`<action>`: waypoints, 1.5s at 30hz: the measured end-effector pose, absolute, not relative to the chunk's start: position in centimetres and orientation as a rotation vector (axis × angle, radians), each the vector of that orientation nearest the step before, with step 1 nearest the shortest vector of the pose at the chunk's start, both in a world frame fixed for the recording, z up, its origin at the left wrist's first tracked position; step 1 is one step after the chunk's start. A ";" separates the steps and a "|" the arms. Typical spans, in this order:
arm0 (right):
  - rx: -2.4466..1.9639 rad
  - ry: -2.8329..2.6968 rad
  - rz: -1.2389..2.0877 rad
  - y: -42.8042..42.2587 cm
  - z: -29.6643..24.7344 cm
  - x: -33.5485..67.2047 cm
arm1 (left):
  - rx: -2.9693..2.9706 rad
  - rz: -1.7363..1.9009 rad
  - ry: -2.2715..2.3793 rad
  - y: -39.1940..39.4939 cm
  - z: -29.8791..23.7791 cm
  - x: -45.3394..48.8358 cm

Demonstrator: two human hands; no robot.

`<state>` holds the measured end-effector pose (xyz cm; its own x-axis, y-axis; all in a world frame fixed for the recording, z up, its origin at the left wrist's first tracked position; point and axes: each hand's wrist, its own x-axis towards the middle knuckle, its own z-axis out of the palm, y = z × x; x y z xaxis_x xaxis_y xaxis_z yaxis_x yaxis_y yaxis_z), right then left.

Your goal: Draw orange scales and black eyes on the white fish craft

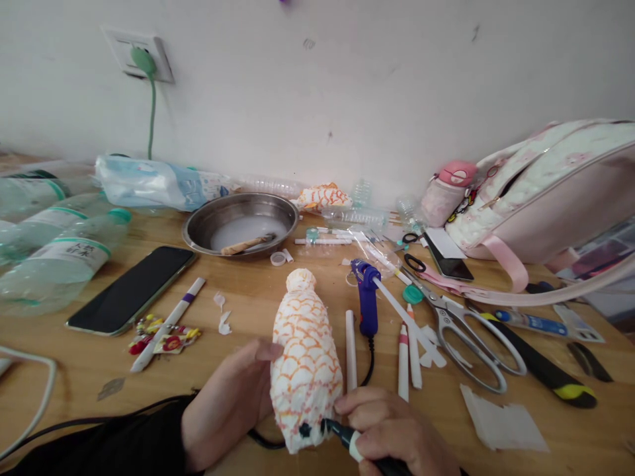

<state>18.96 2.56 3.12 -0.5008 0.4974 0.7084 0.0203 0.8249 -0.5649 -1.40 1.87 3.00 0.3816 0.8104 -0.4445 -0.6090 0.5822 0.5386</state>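
Observation:
A white paper-covered fish figure (306,350) with orange scale lines lies before me, its narrow end pointing away. My left hand (238,383) grips it from the left side, thumb on top. In my right hand (391,423) is a black marker (347,437), its dark tip touching the near end of the figure. One dark spot shows there, with a second dark mark at the tip. The left fingers under the figure are hidden.
A blue glue gun (368,297), large scissors (466,330) and a black-yellow cutter (540,360) lie to the right. A metal bowl (198,246) stands behind, a phone (133,291) and plastic bottles (64,254) at left. A pink backpack (555,185) is at right.

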 end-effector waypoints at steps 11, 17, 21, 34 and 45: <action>-0.383 -2.002 0.629 2.4 3.1 18.9 | 0.340 0.913 0.736 1.9 3.4 -1.1; -0.355 -2.036 0.521 2.6 3.3 18.7 | 0.333 0.907 0.750 1.7 3.2 -1.2; -0.372 -2.039 0.530 2.7 3.6 18.6 | 0.341 0.902 0.733 1.6 3.1 -1.3; -0.369 -2.022 0.623 2.4 3.3 18.9 | 0.385 0.865 0.749 1.9 3.4 -1.3; -0.370 -2.105 0.501 2.4 3.7 19.0 | 0.340 0.874 0.800 1.6 3.5 -1.2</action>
